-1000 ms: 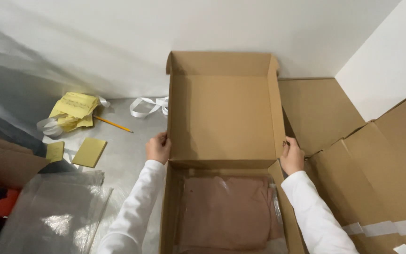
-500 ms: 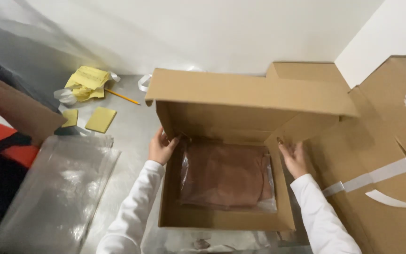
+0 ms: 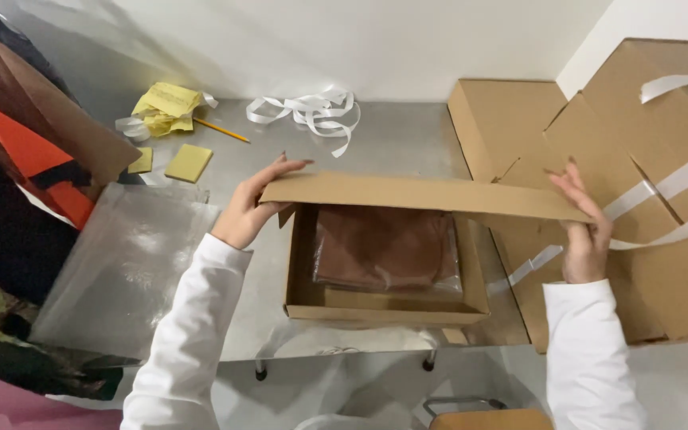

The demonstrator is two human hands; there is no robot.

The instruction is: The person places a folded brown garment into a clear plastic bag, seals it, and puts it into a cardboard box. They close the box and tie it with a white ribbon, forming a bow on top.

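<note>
A shallow brown cardboard box point(image 3: 384, 306) sits on a metal table. Inside lies a brown folded item in a clear plastic bag point(image 3: 384, 247). The box's hinged lid point(image 3: 424, 195) is tilted down over the box, nearly level. My left hand point(image 3: 252, 207) grips the lid's left corner. My right hand point(image 3: 583, 227) holds the lid's right end. Both arms wear white sleeves.
Flattened cardboard boxes with white tape point(image 3: 646, 159) are stacked at the right. White tape strips point(image 3: 308, 111), crumpled yellow paper point(image 3: 165, 103), a pencil point(image 3: 223, 130) and yellow notes point(image 3: 189, 162) lie at the back. A clear plastic bag point(image 3: 121, 263) lies left, beside orange and dark fabric point(image 3: 17, 151).
The lid has swung from upright down toward me over the box. Both hands moved from the box's sides up to the lid's ends.
</note>
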